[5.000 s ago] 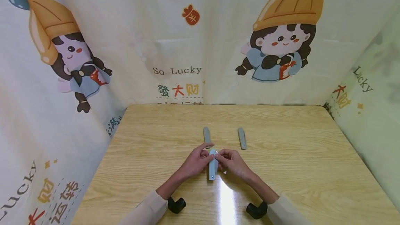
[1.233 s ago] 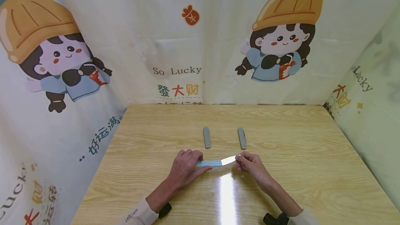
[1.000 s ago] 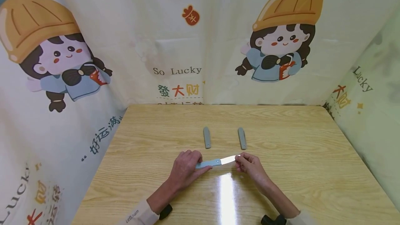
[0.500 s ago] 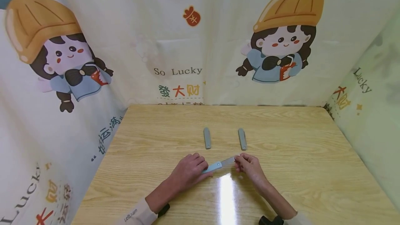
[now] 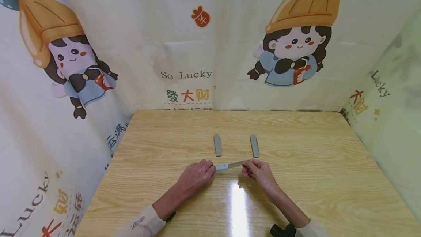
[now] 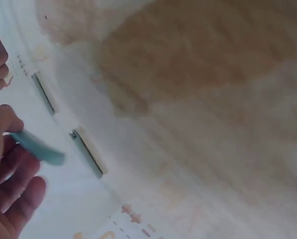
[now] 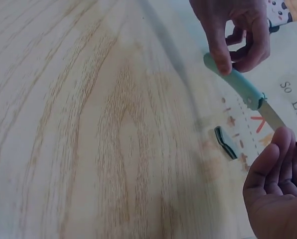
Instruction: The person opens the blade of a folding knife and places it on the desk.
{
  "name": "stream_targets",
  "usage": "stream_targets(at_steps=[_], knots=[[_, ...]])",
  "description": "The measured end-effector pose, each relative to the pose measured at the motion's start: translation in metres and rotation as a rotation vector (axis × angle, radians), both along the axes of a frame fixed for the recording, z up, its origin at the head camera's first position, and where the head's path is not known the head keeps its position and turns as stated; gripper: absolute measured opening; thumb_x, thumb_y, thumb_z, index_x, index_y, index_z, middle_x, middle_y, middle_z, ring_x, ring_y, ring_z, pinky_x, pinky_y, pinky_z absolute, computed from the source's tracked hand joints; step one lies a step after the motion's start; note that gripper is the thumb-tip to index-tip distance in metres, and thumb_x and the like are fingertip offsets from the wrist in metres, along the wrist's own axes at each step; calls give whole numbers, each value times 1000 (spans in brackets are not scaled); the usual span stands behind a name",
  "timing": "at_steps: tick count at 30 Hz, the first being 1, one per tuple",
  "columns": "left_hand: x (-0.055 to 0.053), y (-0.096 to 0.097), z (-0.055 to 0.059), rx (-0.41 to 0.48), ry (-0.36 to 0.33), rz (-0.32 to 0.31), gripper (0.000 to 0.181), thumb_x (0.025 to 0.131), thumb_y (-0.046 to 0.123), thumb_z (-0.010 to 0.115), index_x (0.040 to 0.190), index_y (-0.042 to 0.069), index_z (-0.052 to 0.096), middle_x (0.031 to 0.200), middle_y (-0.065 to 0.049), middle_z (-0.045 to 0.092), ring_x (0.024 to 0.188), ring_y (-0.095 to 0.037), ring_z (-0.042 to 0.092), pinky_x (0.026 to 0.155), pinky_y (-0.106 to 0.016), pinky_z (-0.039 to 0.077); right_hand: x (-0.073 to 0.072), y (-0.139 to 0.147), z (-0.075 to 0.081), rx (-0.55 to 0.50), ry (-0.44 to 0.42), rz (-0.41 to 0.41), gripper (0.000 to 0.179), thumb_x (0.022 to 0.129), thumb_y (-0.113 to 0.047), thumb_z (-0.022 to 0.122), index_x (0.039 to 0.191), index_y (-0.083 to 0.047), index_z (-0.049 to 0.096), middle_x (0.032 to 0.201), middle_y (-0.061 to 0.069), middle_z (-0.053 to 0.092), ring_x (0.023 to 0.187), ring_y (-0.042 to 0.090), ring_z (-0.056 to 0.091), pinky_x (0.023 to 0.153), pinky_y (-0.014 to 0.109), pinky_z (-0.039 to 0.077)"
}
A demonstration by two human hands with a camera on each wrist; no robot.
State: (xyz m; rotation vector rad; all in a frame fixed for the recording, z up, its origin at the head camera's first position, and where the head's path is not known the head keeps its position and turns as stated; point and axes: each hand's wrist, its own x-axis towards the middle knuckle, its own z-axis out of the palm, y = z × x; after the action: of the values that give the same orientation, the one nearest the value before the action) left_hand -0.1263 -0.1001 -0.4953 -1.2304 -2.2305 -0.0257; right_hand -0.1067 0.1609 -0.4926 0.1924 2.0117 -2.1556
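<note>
A folding knife (image 5: 222,167) with a light blue handle is held level over the table, its blade (image 5: 235,164) swung out to the right. My left hand (image 5: 198,174) grips the handle's rear end; in the right wrist view, thumb and fingers pinch that handle (image 7: 240,88). At the other end my right hand (image 5: 260,173) pinches the blade near its tip, which the fingertips hide. The left wrist view shows the curved handle (image 6: 39,149) between thumb and fingers. Two grey folding knives, a left one (image 5: 217,145) and a right one (image 5: 254,146), lie folded just beyond the hands.
The wooden table (image 5: 158,131) meets a printed cloth backdrop (image 5: 230,46) at its far edge, and cloth also hangs at both sides. A bright light reflection lies on the tabletop near me. A black wrist mount (image 5: 283,230) sits by the right sleeve.
Five seconds ago the blue knife pointed away from me with its blade mostly folded in; now it lies crosswise, unfolded. Lately both hands moved slightly left, and the left fingers cover more handle.
</note>
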Motion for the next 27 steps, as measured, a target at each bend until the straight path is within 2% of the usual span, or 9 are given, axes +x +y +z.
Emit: stream_targets(at_steps=[3,5,8,10,16,20,25,27], knots=[[-3,-2,2,-18,29,3,8,85,10,76,88,5,70,86,-3,65,68,-11,57,56,-20,50,-1,0,1,-15,26,21,32,104,-15,59,103,17,62,84,11,65,74,15,63,73,31,56],[-5,-3,2,3,29,6,11,83,11,77,87,4,69,85,-3,64,68,-11,57,57,-19,50,-1,-1,2,-29,46,19,34,105,-16,58,106,18,61,86,12,65,76,15,63,75,31,56],[-10,-5,2,94,-31,37,14,80,10,78,87,5,68,83,-3,63,68,-11,60,55,-20,51,-2,0,3,-54,76,-10,38,107,-19,56,108,18,60,86,13,64,76,16,62,75,30,56],[-13,-7,2,190,-131,64,15,80,10,81,87,6,67,82,-1,63,67,-9,60,53,-21,50,-3,1,5,-66,88,-35,38,107,-20,55,107,18,59,86,14,63,75,16,62,73,29,55],[-20,-14,10,481,-567,198,8,88,12,78,92,12,72,80,5,66,63,-4,57,51,-22,45,-2,8,3,-58,103,-89,36,109,-17,52,105,19,58,85,14,61,74,17,61,72,27,55],[-29,-16,13,638,-787,304,6,93,16,75,97,11,75,81,6,68,67,-5,61,57,-25,48,-2,12,1,-41,119,-108,37,109,-18,52,104,19,58,83,12,62,72,15,61,70,27,55],[-44,-21,11,774,-914,396,11,96,16,72,99,6,75,86,3,70,73,-10,65,63,-30,52,-2,16,-1,-18,130,-102,39,109,-19,51,105,20,58,83,11,61,72,14,60,70,28,55],[-51,-23,9,811,-941,424,13,96,15,72,99,4,76,87,1,71,75,-12,66,66,-33,53,-2,17,-2,-21,131,-105,40,109,-19,51,104,20,57,83,12,61,72,15,60,70,28,55]])
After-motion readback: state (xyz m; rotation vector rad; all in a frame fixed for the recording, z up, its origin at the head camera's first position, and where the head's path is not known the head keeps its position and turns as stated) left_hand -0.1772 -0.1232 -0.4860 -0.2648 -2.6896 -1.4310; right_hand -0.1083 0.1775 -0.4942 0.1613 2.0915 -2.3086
